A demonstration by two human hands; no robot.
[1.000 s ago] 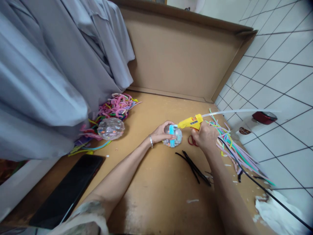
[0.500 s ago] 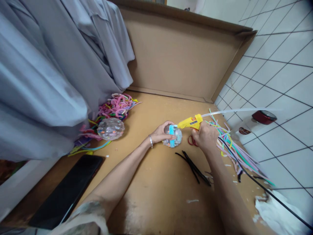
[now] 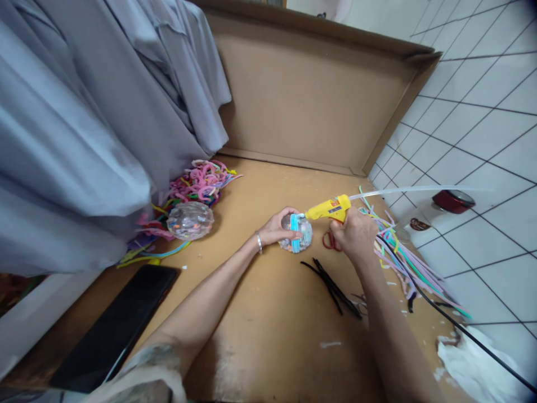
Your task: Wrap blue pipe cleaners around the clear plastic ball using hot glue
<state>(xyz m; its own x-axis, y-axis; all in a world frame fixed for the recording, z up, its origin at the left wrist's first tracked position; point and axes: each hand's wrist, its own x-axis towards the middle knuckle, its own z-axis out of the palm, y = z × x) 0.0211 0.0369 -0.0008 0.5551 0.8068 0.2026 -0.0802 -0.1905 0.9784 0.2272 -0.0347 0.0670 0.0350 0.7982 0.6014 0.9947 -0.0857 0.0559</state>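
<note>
At a table (image 3: 260,319), the left hand (image 3: 276,228) grasps a clear ball (image 3: 306,237), best held steady; the right hand (image 3: 356,232) grips a glue gun (image 3: 329,209).

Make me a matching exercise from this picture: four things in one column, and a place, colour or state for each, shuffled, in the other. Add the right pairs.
Things
1. Glue gun
2. Phone
3. Jar
4. Ball with blue strips

Places, colours, states
A. Topped with a red lid
B. Held in the left hand
C. Black, lying flat on the table
D. Yellow, gripped in the right hand

Right pairs: 1-D, 2-C, 3-A, 4-B
</note>
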